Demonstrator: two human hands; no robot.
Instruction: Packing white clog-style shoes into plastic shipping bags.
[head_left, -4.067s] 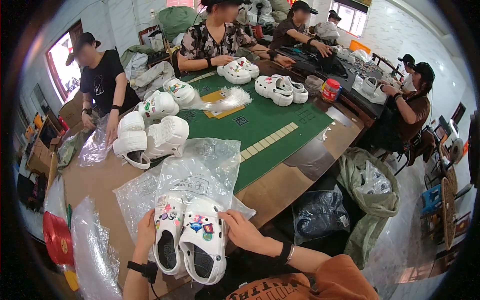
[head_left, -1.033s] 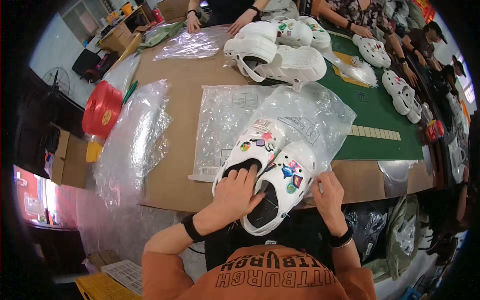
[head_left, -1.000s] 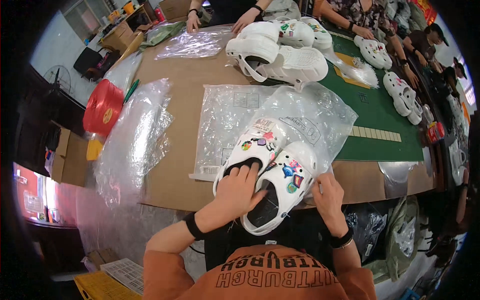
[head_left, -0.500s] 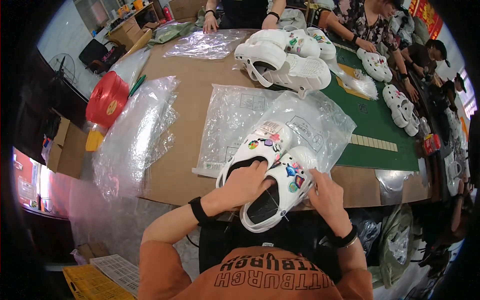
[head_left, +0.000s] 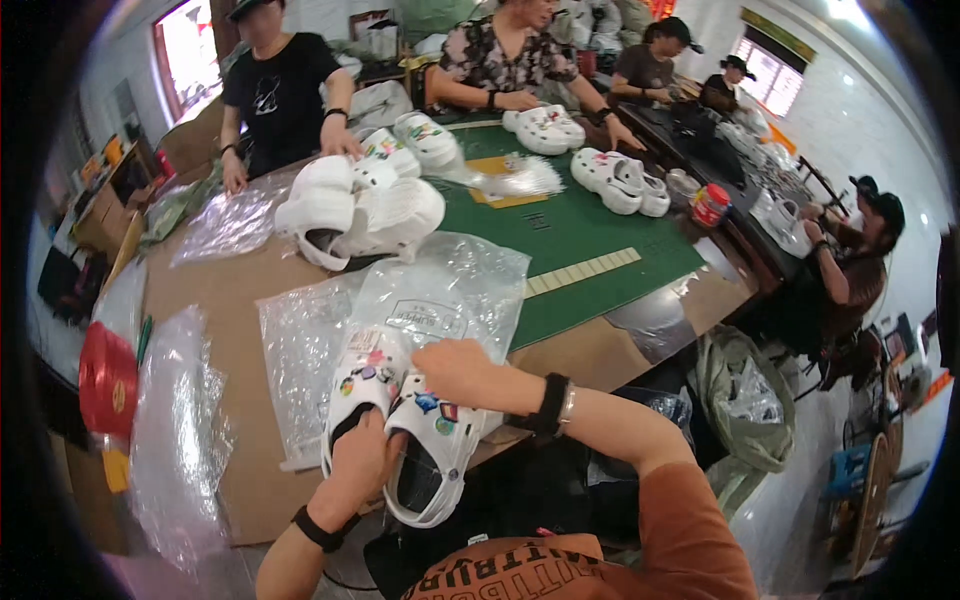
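A pair of white clogs with colourful charms lies at the table's near edge, toes away from me: a left clog (head_left: 366, 366) and a right clog (head_left: 436, 440). My left hand (head_left: 366, 458) grips their inner sides together, fingers in the left clog's opening and thumb by the right one's. Beneath and around the toes is a clear plastic bag (head_left: 450, 268); how far the toes reach into it, I cannot tell. Curled over the right clog's toe, my right hand (head_left: 458, 372) is closed on the bag's film, its fingertips partly hidden.
More white clogs (head_left: 400, 215) are heaped beyond the bag. Clear bags (head_left: 180, 420) and a red roll of twine (head_left: 108, 380) lie left. A green mat (head_left: 590, 285) bears white strands (head_left: 525, 178) and another clog pair (head_left: 610, 180). Co-workers stand or sit across and at right.
My view has swung right and up. My right hand has gone from the right clog's outer side to over its toe. My left hand keeps its hold on both clogs.
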